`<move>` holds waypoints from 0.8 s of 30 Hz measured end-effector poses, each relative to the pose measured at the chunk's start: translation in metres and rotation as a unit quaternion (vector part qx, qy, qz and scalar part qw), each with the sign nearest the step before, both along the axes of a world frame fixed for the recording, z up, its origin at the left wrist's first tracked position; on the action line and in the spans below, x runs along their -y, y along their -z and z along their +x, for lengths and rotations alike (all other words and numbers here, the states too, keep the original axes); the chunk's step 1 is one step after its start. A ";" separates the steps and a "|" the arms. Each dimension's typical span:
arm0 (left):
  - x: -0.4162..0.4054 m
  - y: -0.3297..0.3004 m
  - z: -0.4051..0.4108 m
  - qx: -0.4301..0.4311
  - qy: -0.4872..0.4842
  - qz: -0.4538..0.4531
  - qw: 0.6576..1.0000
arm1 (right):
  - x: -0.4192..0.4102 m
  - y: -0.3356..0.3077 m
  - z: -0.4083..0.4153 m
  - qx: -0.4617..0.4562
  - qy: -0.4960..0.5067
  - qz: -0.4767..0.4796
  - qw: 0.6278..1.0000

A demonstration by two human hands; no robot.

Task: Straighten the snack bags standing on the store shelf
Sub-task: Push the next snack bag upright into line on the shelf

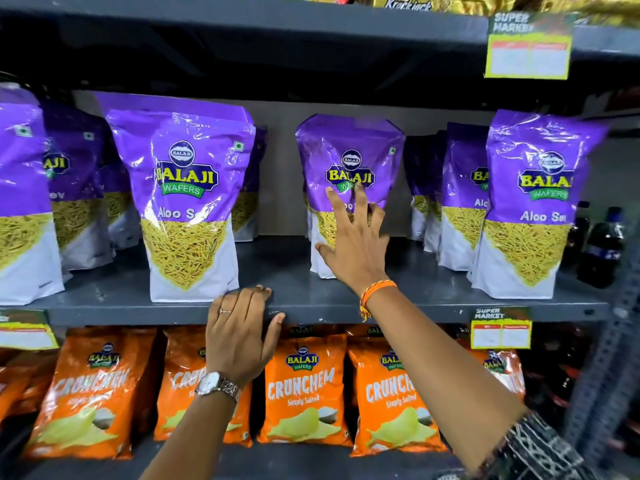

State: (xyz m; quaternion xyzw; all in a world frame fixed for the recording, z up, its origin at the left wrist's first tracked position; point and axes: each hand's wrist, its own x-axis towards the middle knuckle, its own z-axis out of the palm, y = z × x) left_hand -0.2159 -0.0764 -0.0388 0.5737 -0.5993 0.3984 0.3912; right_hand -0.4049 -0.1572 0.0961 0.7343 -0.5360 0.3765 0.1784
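Observation:
Purple and white Aloo Sev snack bags stand along the grey middle shelf. One bag stands set back in the middle of the shelf. My right hand is spread open against its front, fingers on the label and thumb near its lower left corner. A larger-looking bag stands near the front edge to the left, leaning slightly. My left hand rests flat on the shelf's front lip just right of that bag's base, fingers curled over the edge. More bags stand at far left and right.
Orange Crunchem chip bags fill the shelf below. Dark drink bottles stand at the right end of the middle shelf. Yellow price tags hang from the shelf edges. A gap of bare shelf lies between the two middle purple bags.

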 end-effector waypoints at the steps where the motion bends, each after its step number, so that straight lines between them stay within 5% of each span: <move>1: 0.000 0.000 0.000 -0.001 0.001 0.001 1.000 | -0.004 0.000 0.000 0.000 0.006 -0.001 1.000; 24: -0.002 0.000 0.000 0.002 -0.006 0.021 1.000 | -0.067 0.009 -0.019 -0.012 0.066 -0.046 0.997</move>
